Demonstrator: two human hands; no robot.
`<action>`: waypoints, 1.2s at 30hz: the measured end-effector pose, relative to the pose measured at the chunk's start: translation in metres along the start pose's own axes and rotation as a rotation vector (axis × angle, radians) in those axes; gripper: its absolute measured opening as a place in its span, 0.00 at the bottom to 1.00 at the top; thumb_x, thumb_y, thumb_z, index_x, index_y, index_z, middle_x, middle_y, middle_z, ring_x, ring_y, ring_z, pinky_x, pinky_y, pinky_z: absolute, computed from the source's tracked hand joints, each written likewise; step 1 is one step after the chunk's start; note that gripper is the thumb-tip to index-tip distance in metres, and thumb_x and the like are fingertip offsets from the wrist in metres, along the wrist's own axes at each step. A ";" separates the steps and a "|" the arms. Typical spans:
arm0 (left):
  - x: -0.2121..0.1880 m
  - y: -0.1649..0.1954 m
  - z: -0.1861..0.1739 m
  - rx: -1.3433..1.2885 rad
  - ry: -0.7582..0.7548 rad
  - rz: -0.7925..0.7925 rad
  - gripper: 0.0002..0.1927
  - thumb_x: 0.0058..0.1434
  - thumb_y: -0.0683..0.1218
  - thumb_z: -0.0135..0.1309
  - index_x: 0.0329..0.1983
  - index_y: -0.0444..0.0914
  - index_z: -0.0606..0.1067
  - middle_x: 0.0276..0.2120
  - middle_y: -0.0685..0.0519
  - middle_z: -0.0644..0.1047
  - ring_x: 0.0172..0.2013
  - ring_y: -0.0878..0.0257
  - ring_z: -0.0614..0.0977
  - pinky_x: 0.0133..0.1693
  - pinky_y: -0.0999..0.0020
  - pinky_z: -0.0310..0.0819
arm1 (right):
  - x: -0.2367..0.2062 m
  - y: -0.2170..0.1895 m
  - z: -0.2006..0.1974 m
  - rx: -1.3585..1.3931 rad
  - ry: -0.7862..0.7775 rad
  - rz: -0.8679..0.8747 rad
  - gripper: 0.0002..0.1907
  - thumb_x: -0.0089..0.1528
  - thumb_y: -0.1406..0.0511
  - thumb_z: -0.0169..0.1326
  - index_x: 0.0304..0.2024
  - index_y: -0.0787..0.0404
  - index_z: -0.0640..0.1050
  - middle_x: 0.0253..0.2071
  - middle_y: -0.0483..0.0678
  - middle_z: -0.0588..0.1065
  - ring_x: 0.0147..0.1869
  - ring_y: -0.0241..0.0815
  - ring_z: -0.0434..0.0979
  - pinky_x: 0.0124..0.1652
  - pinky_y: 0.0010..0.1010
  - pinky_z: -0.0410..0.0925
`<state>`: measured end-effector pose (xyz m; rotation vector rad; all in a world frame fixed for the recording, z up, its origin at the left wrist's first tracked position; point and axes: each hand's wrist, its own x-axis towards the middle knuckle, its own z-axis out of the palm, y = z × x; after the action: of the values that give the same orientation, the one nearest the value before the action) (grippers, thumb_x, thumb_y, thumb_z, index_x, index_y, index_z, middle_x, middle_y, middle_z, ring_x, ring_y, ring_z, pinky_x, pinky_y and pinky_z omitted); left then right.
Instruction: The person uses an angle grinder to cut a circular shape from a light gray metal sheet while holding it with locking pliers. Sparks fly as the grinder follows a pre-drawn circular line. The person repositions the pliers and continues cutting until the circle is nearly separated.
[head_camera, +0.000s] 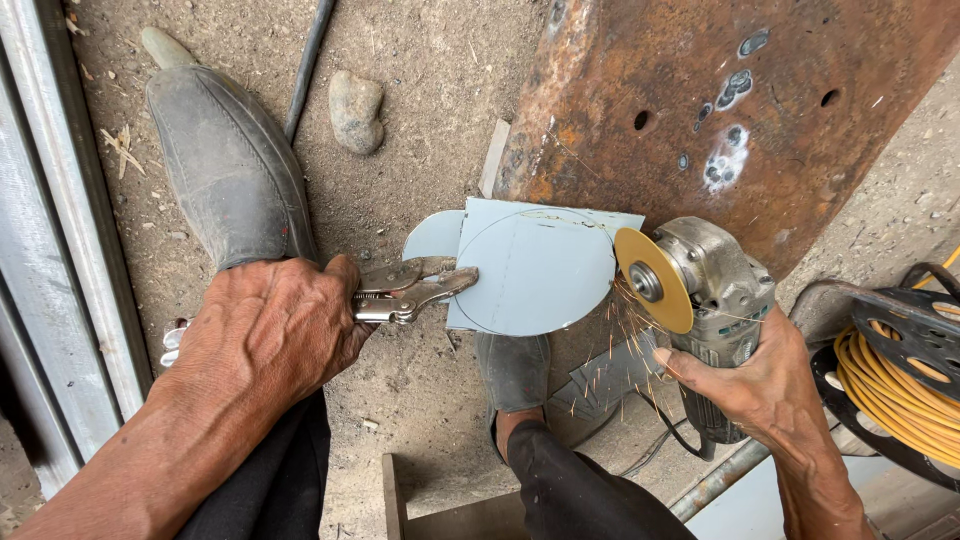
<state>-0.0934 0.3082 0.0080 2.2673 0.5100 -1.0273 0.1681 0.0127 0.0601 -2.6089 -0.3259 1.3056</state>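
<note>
Workpiece: a pale grey sheet-metal plate (535, 265) with a scribed circle, held flat in the air in front of the large rusty steel plate (730, 110), above the dirt ground (430, 70).
Left hand: the left hand (265, 335) is closed tight around the handles of the silver locking pliers (410, 290), whose jaws clamp the workpiece's left edge.
Right hand: the right hand (745, 375) is wrapped around the body of the grey angle grinder (715, 285), just right of the workpiece.
Contact: the yellow cutting disc (655, 280) meets the workpiece's right edge on the scribed line; sparks fall below the workpiece.
Technique: keep the disc square to the sheet, follow the line with light pressure, and turn the workpiece with the pliers rather than twisting the grinder.
Hazard: sparks land near the shoe (515, 370) beneath the workpiece, and the reel of yellow cable (895, 375) lies just right of the grinder.
Other: a second dark shoe (225, 160) rests left of the workpiece.
</note>
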 end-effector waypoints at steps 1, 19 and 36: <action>0.000 0.000 0.000 0.000 -0.020 -0.013 0.12 0.62 0.51 0.51 0.40 0.37 0.75 0.17 0.45 0.77 0.22 0.52 0.83 0.24 0.55 0.78 | 0.000 0.000 0.000 -0.007 0.002 -0.025 0.39 0.41 0.61 0.68 0.54 0.67 0.74 0.42 0.55 0.81 0.44 0.46 0.83 0.43 0.39 0.76; 0.002 0.000 0.000 0.017 0.007 -0.005 0.13 0.61 0.51 0.51 0.37 0.37 0.75 0.16 0.45 0.77 0.21 0.52 0.82 0.22 0.56 0.78 | 0.007 0.000 -0.005 -0.073 -0.015 -0.067 0.37 0.41 0.61 0.70 0.50 0.67 0.74 0.40 0.55 0.82 0.41 0.44 0.84 0.43 0.38 0.76; -0.001 0.000 -0.001 0.054 0.018 0.042 0.11 0.63 0.49 0.49 0.36 0.36 0.75 0.16 0.47 0.77 0.20 0.55 0.83 0.21 0.58 0.78 | 0.010 -0.007 -0.006 -0.015 -0.043 -0.038 0.36 0.40 0.62 0.69 0.49 0.67 0.75 0.37 0.56 0.82 0.38 0.46 0.84 0.42 0.38 0.77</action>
<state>-0.0938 0.3088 0.0094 2.3264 0.4456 -1.0119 0.1776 0.0215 0.0581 -2.5768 -0.3922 1.3541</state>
